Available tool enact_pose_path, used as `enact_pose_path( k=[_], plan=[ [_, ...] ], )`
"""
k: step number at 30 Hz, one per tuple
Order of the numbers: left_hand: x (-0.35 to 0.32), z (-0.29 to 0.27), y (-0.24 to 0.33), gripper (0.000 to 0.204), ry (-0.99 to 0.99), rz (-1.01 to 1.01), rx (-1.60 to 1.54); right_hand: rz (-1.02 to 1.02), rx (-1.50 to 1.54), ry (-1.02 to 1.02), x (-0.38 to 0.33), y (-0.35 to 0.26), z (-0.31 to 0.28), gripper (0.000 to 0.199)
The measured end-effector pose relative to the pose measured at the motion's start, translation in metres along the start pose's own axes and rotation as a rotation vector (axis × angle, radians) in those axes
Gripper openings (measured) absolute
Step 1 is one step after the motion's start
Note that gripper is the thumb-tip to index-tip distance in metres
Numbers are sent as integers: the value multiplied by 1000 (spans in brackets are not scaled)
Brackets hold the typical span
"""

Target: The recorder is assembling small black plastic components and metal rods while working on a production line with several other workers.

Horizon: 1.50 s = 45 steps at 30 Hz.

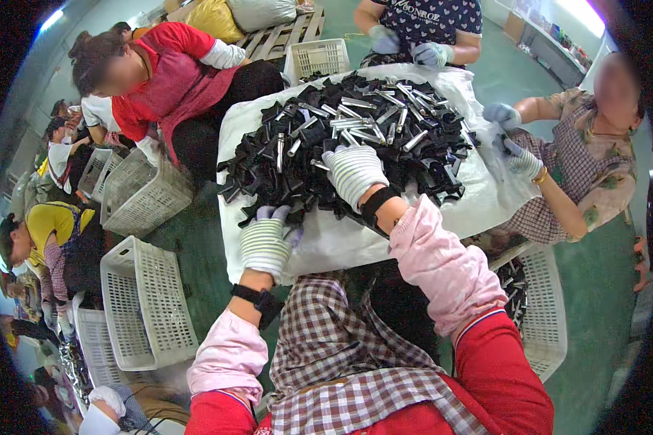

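Observation:
A heap of black plastic pieces (257, 174) and shiny metal tubes (355, 123) covers a table draped in white sheeting (406, 235). My right hand (357, 174), in a striped glove, reaches into the middle of the heap. Its fingers are bent against a short metal tube (321, 166) whose end sticks out to the left; the fingertips are partly hidden. At the heap's near left edge is my left hand (263, 243), gloved alike. Its fingers reach forward over black pieces, with the thumb apart and nothing visible in its grasp.
Co-workers sit around the table: one in red (167, 94) at left, one at the far side, one at right (573, 159). White plastic baskets (149, 301) stand at left; another basket (548, 312) with metal parts is low on the right. A white crate (317, 58) stands beyond the table.

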<state>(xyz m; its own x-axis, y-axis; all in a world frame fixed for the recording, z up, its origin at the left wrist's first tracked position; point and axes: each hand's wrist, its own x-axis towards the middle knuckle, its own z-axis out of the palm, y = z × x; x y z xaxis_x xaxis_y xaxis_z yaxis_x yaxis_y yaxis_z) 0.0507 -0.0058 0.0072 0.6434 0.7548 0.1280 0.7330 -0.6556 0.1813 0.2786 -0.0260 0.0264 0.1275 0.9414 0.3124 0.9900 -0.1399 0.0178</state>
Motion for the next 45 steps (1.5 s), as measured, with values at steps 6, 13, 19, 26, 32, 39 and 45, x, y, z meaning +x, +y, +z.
enact_pose_path(
  k=[6, 13, 19, 26, 32, 39, 45],
  plan=[
    [10, 10, 0, 38, -58, -31, 152, 118, 404, 243, -29, 11, -40, 18],
    [-7, -1, 10, 28, -211, -445, -1554, 203, 1086, 130, -127, -5, -40, 21],
    [-41, -38, 67, 40, -248, -546, -1879, 185, 982, 88, -157, -44, -96, 27],
    [-64, -34, 91, 38, -181, -524, -1733, 98, 783, 93, -170, -55, -104, 23],
    [-70, -31, 104, 39, 105, -366, -1507, 67, 717, 114, -168, -60, -107, 22],
    [-91, -33, 91, 20, 157, -273, -1448, -1, 604, -26, -173, -75, -119, 18],
    [-87, -39, 87, 32, -122, -85, -1077, -234, 411, -92, -182, -65, -116, 24]
  ],
)
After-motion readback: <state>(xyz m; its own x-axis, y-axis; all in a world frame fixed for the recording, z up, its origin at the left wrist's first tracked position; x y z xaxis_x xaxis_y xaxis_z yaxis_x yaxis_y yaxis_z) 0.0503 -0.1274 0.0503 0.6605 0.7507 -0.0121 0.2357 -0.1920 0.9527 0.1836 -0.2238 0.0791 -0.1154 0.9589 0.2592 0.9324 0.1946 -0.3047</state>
